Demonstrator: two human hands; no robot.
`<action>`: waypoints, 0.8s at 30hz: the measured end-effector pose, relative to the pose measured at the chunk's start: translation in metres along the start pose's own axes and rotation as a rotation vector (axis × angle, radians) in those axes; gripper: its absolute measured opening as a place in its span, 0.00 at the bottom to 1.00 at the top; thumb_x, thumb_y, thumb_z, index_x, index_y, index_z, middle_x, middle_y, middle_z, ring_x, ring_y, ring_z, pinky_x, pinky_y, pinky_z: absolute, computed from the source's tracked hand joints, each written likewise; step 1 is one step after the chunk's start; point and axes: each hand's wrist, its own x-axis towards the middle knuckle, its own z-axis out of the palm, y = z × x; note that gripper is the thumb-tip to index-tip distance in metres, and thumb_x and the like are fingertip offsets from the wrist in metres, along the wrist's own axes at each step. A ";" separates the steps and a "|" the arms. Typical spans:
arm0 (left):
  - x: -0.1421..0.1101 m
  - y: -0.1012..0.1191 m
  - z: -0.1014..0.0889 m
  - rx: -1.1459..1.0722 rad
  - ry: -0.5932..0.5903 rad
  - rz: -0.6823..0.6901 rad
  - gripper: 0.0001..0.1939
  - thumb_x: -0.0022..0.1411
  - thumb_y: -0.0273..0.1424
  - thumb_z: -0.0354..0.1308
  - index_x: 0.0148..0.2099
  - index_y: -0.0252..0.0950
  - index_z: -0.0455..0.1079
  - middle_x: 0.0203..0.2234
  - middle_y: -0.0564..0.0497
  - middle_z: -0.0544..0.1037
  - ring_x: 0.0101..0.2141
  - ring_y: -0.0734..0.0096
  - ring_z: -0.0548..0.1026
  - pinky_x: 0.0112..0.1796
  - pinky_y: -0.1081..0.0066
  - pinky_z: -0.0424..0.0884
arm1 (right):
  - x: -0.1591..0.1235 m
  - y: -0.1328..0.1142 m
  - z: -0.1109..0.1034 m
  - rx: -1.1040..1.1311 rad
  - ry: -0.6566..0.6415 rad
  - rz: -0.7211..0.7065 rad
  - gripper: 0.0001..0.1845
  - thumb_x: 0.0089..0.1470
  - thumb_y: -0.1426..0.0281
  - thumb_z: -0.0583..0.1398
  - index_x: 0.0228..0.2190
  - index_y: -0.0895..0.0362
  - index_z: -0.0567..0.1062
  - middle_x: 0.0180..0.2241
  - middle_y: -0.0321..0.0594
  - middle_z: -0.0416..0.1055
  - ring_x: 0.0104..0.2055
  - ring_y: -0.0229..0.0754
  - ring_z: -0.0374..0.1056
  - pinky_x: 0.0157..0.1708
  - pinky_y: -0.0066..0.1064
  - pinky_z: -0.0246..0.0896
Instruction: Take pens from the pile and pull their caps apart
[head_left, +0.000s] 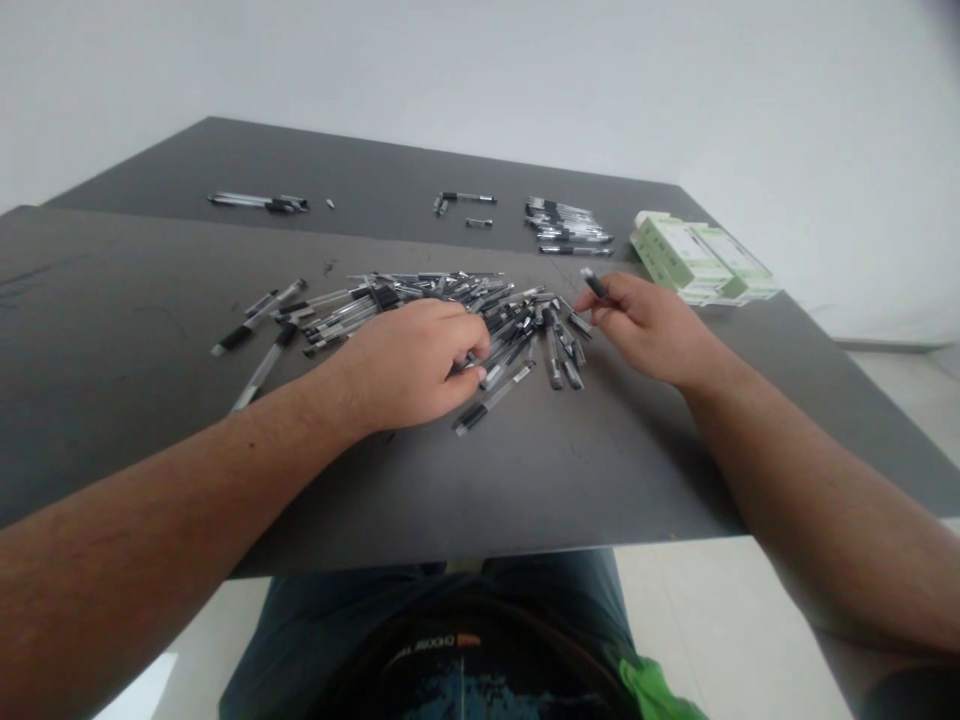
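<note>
A loose pile of clear pens [495, 300] with black grips lies across the middle of the table, together with smaller clear parts. Over its near side, my left hand [412, 360] is closed, thumb and fingers pinched on what looks like the dark end of a pen [471, 358], mostly hidden by the fingers. My right hand [649, 325] is raised at the pile's right edge, closed around a pen [594, 284] whose black part and clear tip stick out beyond the fingers. A single pen [495, 398] rests in front of the pile, close to my left thumb.
Farther back are a small group of pens [255, 201] at left, a pen with several short pieces [469, 198] in the centre, and a row of pens [568, 225] at right. Green-and-white boxes [686, 255] stand near the right edge of the grey table [480, 490].
</note>
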 end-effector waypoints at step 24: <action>0.002 0.007 0.008 0.156 -0.157 -0.055 0.11 0.71 0.33 0.58 0.50 0.38 0.80 0.44 0.42 0.86 0.47 0.47 0.83 0.50 0.53 0.77 | 0.002 -0.019 0.025 -0.136 -0.071 -0.148 0.13 0.63 0.70 0.62 0.45 0.56 0.86 0.40 0.47 0.81 0.41 0.52 0.75 0.47 0.40 0.70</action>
